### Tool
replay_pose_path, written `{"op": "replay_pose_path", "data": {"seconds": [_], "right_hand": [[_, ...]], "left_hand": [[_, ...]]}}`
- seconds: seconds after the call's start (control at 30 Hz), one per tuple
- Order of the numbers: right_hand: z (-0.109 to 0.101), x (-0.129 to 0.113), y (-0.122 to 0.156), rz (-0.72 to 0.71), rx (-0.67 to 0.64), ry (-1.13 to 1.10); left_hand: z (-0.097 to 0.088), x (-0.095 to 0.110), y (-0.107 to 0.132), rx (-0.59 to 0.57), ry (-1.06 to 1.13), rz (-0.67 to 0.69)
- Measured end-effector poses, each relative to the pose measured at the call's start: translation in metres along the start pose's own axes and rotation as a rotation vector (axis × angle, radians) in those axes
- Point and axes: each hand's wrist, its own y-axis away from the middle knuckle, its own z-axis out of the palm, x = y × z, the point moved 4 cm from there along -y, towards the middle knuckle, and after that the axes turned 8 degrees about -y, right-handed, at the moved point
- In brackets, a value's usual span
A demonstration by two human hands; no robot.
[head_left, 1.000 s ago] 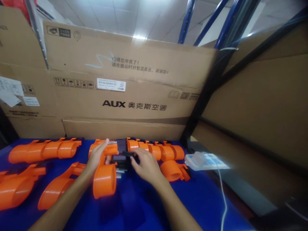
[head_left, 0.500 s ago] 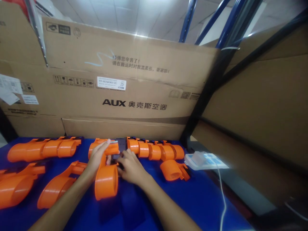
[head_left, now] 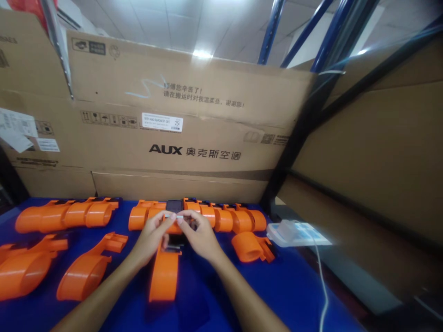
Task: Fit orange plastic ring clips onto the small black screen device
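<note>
left hand (head_left: pixel 152 235) closed around an orange holder (head_left: pixel 164 279), its ring hanging nearest the wearer, low over the blue table (head_left: pixel 280 288). right hand (head_left: pixel 201 234) met it thumb to thumb, fingers drawn narrow at a thin pale piece (head_left: pixel 178 216) on the holder's top; whether the right gripped it, could not tell. just beyond: dark rectangular device (head_left: pixel 174 205). right of it, row of orange rings (head_left: pixel 223 220); farther right, white power strip (head_left: pixel 304 234). printed cardboard (head_left: pixel 204 131) stood behind.
</note>
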Motion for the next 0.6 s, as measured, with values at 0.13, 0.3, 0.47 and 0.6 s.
{"op": "replay_pose_path", "data": {"seconds": [0.13,0.3,0.47,0.6], "right_hand": [[-0.001,0.002,0.0,0.026,0.008,-0.024],[-0.007,0.005,-0.002,0.019,0.043,-0.004],[-0.012,0.004,-0.004,-0.007,0.079,0.029],[-0.024,0.003,-0.006,-0.023,0.126,0.051]], "left_hand": [[0.006,-0.006,0.002,-0.014,-0.013,0.007],[0.005,-0.006,0.0,-0.02,-0.066,0.065],[0.002,-0.001,-0.002,-0.007,-0.074,0.068],[-0.008,0.005,-0.003,0.04,-0.044,0.068]]}}
